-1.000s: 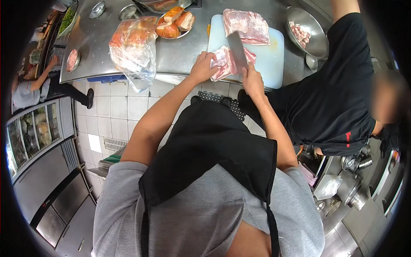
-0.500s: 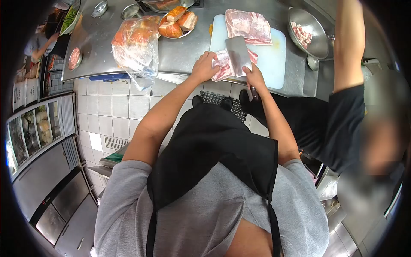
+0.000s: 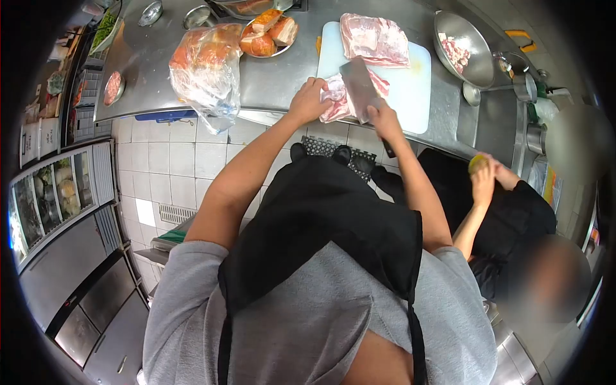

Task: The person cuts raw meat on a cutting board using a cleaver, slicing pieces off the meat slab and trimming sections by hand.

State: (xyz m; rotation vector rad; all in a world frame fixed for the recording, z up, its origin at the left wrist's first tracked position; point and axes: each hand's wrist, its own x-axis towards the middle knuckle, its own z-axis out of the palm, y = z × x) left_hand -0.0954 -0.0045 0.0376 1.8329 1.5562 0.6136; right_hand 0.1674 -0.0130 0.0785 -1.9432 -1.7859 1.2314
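Note:
My right hand is wrapped round the handle of a cleaver. Its broad blade lies over a piece of raw meat at the near left edge of the white cutting board. With bent fingers, my left hand grips the left end of that piece, just left of the blade. A larger slab of raw meat rests on the far part of the board. How deep the blade has cut is hidden.
Left of the board are a plastic bag of meat and a plate of browned meat chunks. On the right stands a metal bowl holding small meat pieces. A co-worker in black is close on my right, holding something yellowish.
The cleaver blade has tilted and its handle has swung slightly right with my right hand. My left hand stays on the meat. The co-worker's raised arm has come down.

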